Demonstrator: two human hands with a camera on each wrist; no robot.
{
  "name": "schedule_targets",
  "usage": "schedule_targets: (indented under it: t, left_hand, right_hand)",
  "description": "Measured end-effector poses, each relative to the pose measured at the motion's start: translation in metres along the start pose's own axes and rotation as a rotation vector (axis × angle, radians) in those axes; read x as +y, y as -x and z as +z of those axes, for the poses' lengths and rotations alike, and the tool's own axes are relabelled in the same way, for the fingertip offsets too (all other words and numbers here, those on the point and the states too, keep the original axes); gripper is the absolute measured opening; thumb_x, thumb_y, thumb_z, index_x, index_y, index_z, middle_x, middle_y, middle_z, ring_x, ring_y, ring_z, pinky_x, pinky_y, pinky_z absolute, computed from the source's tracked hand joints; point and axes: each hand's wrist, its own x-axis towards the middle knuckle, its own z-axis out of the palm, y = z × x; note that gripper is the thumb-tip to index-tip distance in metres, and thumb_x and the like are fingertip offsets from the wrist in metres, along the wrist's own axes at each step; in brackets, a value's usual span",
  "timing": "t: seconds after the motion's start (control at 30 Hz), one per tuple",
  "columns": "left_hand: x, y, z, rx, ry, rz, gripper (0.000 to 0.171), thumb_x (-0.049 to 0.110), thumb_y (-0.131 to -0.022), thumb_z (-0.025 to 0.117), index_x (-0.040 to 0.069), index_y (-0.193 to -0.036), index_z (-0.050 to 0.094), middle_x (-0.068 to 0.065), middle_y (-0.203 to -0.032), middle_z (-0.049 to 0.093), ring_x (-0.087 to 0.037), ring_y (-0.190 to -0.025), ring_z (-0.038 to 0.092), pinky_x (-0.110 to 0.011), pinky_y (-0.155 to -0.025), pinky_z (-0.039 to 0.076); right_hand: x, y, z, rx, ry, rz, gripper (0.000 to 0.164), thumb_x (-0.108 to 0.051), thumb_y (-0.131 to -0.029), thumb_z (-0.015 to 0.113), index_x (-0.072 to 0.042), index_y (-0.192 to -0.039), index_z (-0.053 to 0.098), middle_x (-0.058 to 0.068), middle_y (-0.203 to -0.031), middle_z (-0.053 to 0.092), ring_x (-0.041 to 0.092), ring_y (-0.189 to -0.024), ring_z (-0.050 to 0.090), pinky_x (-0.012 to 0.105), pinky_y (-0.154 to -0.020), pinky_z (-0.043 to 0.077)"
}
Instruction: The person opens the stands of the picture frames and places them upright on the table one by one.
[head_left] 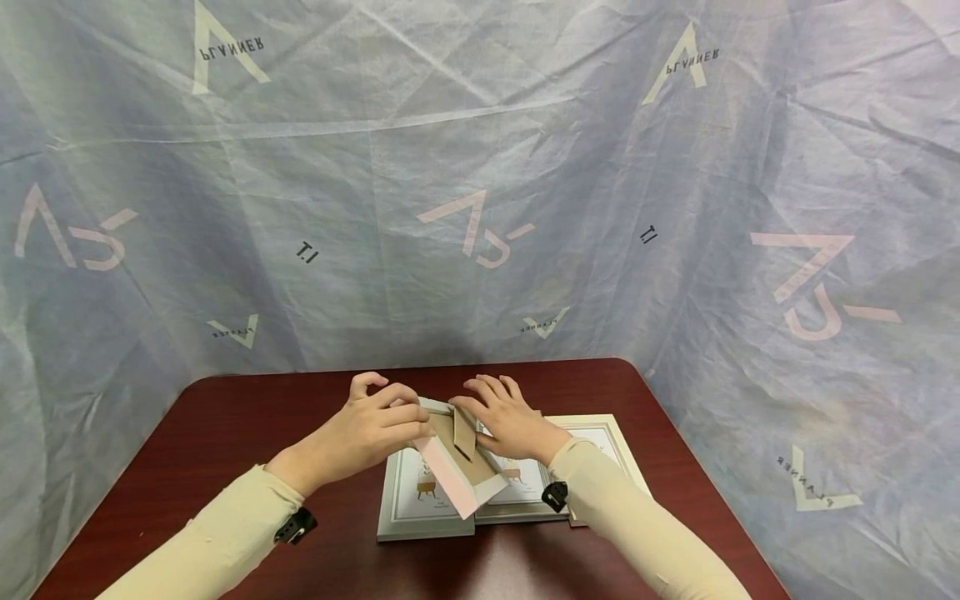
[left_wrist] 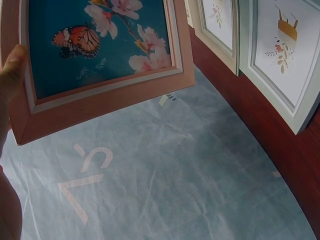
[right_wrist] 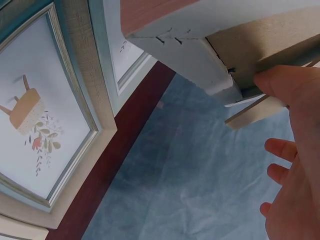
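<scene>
At the left, above the dark red table [head_left: 262,417], grips one side of the pink picture frame [head_left: 446,479] with the left hand [head_left: 367,421], keeping the thumb on its front, beside a picture of a butterfly [left_wrist: 76,40] and blossoms [left_wrist: 150,42]. Holds it tilted, back upward, over the pale green frame [head_left: 425,528] and, next to that, the middle frame [head_left: 521,517], both lying picture side up. Further right, reaches to the frame's raised stand [head_left: 465,429] with the thumb of the right hand [head_left: 517,425], in a loose, unclosed grip with fingers spread, near the cream frame [head_left: 626,442] lying farthest right.
</scene>
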Motion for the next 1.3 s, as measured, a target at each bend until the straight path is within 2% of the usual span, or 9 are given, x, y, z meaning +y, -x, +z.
schedule_targets:
  t: [0.43, 0.73, 1.0, 1.3]
  left_hand:
    - [0.000, 0.002, -0.001, -0.002, -0.006, -0.001, 0.031, 0.017, -0.073, 0.083, 0.020, -0.101, 0.069, 0.012, -0.100, 0.063, -0.014, -0.096, 0.058, -0.050, -0.086, 0.028]
    - [-0.001, 0.003, -0.001, -0.006, -0.013, 0.001, 0.029, 0.016, -0.075, 0.081, 0.020, -0.101, 0.069, 0.013, -0.100, 0.063, -0.013, -0.095, 0.058, -0.050, -0.087, 0.028]
    - [0.000, 0.003, -0.001, -0.006, -0.007, -0.003, 0.034, 0.017, -0.072, 0.084, 0.021, -0.101, 0.069, 0.013, -0.099, 0.064, -0.012, -0.094, 0.058, -0.050, -0.086, 0.029]
    - [0.000, 0.008, 0.000, -0.002, -0.024, -0.004, 0.038, 0.019, -0.069, 0.086, 0.021, -0.103, 0.069, 0.012, -0.097, 0.062, -0.013, -0.093, 0.058, -0.050, -0.085, 0.029]
  right_hand:
    - [-0.002, -0.001, 0.003, 0.002, 0.018, -0.002, 0.053, -0.020, -0.093, 0.068, -0.016, -0.141, 0.047, 0.014, -0.144, 0.042, 0.036, -0.136, 0.036, 0.058, -0.106, 0.029]
    - [-0.001, 0.001, 0.002, 0.037, 0.016, -0.013, 0.054, -0.017, -0.090, 0.069, -0.014, -0.139, 0.048, 0.015, -0.142, 0.043, 0.037, -0.135, 0.036, 0.058, -0.104, 0.030]
    - [0.002, 0.004, 0.000, 0.049, 0.056, -0.008, 0.056, -0.016, -0.088, 0.070, -0.014, -0.139, 0.048, 0.010, -0.141, 0.045, 0.036, -0.135, 0.037, 0.056, -0.104, 0.030]
    - [0.004, 0.008, -0.007, 0.062, 0.071, 0.042, 0.054, -0.018, -0.088, 0.072, -0.016, -0.137, 0.048, 0.008, -0.140, 0.046, 0.034, -0.136, 0.035, 0.054, -0.105, 0.029]
